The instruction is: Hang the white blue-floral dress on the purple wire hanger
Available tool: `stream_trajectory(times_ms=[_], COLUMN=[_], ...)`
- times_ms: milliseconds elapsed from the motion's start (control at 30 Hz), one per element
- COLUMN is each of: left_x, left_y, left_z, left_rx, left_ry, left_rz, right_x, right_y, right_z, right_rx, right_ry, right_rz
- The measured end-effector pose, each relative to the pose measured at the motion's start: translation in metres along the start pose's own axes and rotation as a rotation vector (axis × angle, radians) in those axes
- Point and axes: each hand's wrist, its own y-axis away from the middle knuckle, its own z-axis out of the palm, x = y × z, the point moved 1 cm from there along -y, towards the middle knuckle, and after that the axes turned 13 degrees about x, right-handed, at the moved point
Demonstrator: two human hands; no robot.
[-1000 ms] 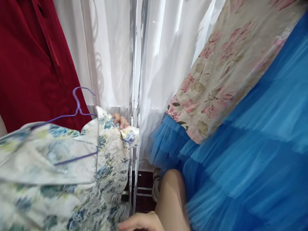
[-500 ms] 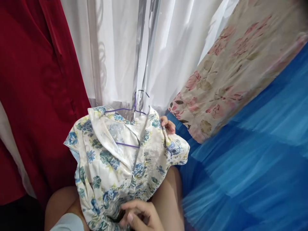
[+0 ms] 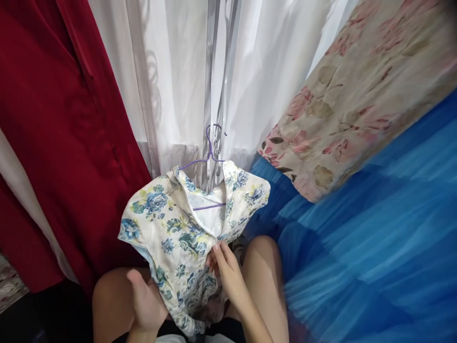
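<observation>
A white blouse [image 3: 171, 224] with blue and green flowers hangs on a purple wire hanger [image 3: 210, 155], its V-neck facing me and its lower part gathered over my lap. My right hand [image 3: 228, 271] pinches the cloth at the front, just below the point of the neckline. At the lower left edge of the blouse is my left hand [image 3: 146, 300], thumb stretched up and apart from the palm. Its other fingers are mostly hidden behind the cloth. The hanger's hook stands in front of a pale metal upright [image 3: 214, 90].
Red cloth [image 3: 71, 143] hangs along the left. White curtains [image 3: 174, 71] fill the back. To the right hang a cream cloth with pink flowers [image 3: 335, 124] and layered blue tulle [image 3: 357, 247]. My bare knees [image 3: 264, 267] flank the blouse.
My left hand has left the blouse's right shoulder and come to its lower left side. My right hand has risen from the waist to the neckline. The blouse has turned and straightened.
</observation>
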Motion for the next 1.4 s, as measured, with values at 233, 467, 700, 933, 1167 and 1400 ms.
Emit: stream_trajectory(times_ms=[233,467,700,933,1167,1400], left_x=[-0.011,-0.001,-0.035,-0.014,-0.006,0.062], left_y=[0.008,-0.003,0.022,0.024,0.016,-0.017], left_z=[-0.013,-0.013,0.024,0.035,0.026,0.075], left_rx=[0.048,0.327,-0.309,-0.503,-0.615,-0.481], left_ry=[-0.147,-0.42,-0.769,-0.907,-1.09,-0.762], left_rz=[-0.07,0.93,0.749,0.755,0.726,0.99], right_x=[-0.01,-0.005,-0.027,-0.092,-0.164,-0.155], right_y=[-0.007,0.008,0.034,-0.038,-0.115,-0.093], right_z=[0.014,0.005,0.006,0.011,0.035,0.036], right_rx=[-0.041,0.051,-0.079,-0.028,0.024,0.019], right_ry=[-0.108,-0.097,-0.078,-0.141,-0.284,-0.142], right_rz=[0.012,0.101,0.127,0.027,-0.143,-0.269])
